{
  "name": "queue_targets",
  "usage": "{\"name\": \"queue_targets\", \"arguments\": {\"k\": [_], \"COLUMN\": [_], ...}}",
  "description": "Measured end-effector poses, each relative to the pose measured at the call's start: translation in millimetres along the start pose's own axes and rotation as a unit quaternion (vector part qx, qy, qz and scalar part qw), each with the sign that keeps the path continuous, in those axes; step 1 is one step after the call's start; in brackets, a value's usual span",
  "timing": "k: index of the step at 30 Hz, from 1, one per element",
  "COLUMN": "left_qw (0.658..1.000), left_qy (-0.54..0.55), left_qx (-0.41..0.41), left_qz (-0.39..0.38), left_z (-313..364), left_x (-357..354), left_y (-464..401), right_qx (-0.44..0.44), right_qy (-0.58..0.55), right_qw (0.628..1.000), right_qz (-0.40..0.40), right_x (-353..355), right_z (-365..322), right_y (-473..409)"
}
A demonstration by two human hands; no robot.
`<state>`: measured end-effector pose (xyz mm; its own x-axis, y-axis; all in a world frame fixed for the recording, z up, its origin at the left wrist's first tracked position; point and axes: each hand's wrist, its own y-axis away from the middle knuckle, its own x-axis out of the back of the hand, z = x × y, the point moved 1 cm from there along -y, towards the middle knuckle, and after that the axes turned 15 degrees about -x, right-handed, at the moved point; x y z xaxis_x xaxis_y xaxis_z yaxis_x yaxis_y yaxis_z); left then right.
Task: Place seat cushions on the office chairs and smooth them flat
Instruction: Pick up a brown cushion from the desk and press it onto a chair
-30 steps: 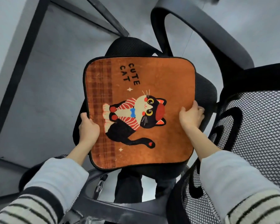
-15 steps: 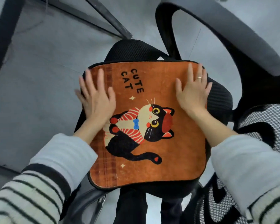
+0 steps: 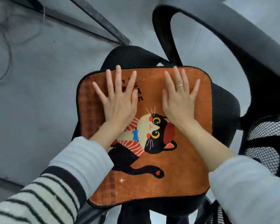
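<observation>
Cushion [image 3: 152, 159] lies on the black chair seat [image 3: 223, 113], near edge overhanging toward the sleeves. Left hand [image 3: 118, 102] and right hand [image 3: 179, 102] press flat on its far half, fingers spread. Risk: a forward push could skid it off-centre or ruck the far edge; any wrinkle under the palms can't be seen.

plush matt cushion [image 3: 176, 167], black mesh chair seat [image 3: 223, 110]
</observation>
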<state>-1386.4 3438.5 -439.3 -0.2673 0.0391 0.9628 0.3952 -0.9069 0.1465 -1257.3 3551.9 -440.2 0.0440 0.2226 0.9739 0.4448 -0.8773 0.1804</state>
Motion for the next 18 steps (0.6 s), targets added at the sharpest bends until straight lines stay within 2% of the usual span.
{"name": "queue_targets", "arguments": {"k": [2, 7, 11, 13, 15, 18], "left_qw": [0.999, 0.999, 0.999, 0.999, 0.999, 0.994], "left_qy": [-0.008, -0.040, -0.018, 0.013, 0.034, 0.031], "left_qx": [-0.038, -0.028, -0.035, -0.020, 0.016, 0.096], "left_qz": [0.004, 0.011, -0.031, -0.035, -0.034, -0.029], "left_z": [18.1, 24.9, 26.2, 23.9, 17.8, 3.2], "left_x": [-4.3, -32.0, -19.2, -10.2, -1.0, -0.2], "left_y": [-10.8, -18.1, -10.8, 6.0, 33.7, 74.4], "right_qx": [0.059, 0.057, 0.054, 0.003, -0.110, -0.266], "right_qy": [0.005, 0.045, 0.058, 0.034, -0.010, -0.089], "right_qw": [0.998, 0.997, 0.996, 0.998, 0.990, 0.957], "right_qz": [0.005, 0.031, -0.029, -0.058, -0.084, -0.068], "right_x": [-7.5, -27.7, -20.0, -7.1, 6.2, 12.5], "right_z": [-7.7, -0.8, -2.6, -0.2, 9.4, 26.4], "right_y": [6.2, 4.4, 11.5, 15.1, 23.9, 50.4]}}
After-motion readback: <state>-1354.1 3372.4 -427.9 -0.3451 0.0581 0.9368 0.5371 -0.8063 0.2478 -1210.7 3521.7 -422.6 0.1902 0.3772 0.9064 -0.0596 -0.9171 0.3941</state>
